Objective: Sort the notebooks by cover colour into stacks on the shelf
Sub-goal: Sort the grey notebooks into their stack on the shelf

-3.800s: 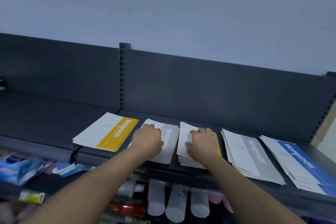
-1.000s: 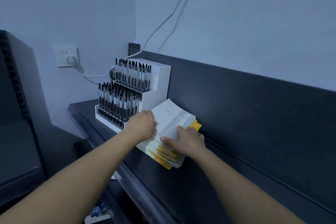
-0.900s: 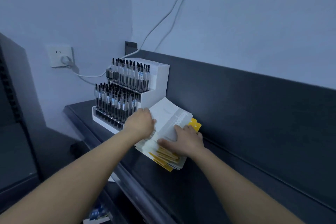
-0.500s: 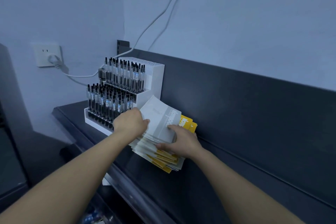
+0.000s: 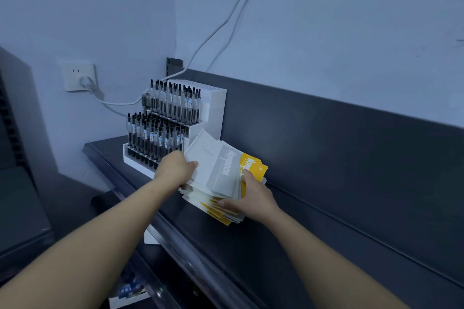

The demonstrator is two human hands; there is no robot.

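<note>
A pile of notebooks [image 5: 221, 204] lies on the dark shelf [image 5: 288, 246], beside a pen display. A grey-banded notebook [image 5: 218, 165] tops the pile, and a yellow-banded notebook [image 5: 253, 164] shows beneath it on the far side. My left hand [image 5: 175, 169] grips the left edge of the upper notebooks, thumb on the grey cover. My right hand [image 5: 251, 195] holds the pile's right side, fingers curled round the lower yellow-banded notebooks. The upper notebooks are tilted up off the rest.
A white tiered pen display [image 5: 173, 120] full of black pens stands just left of the pile. The dark back panel [image 5: 351, 158] runs behind. A wall socket [image 5: 79, 79] with a white cable sits at left. Lower shelves hold small items [image 5: 130, 291].
Since 3.8 s ago the view has turned from several sorted stacks to this mixed pile by the pens. Over the last second my left hand has lifted the grey-banded top notebooks, uncovering the yellow-banded one.
</note>
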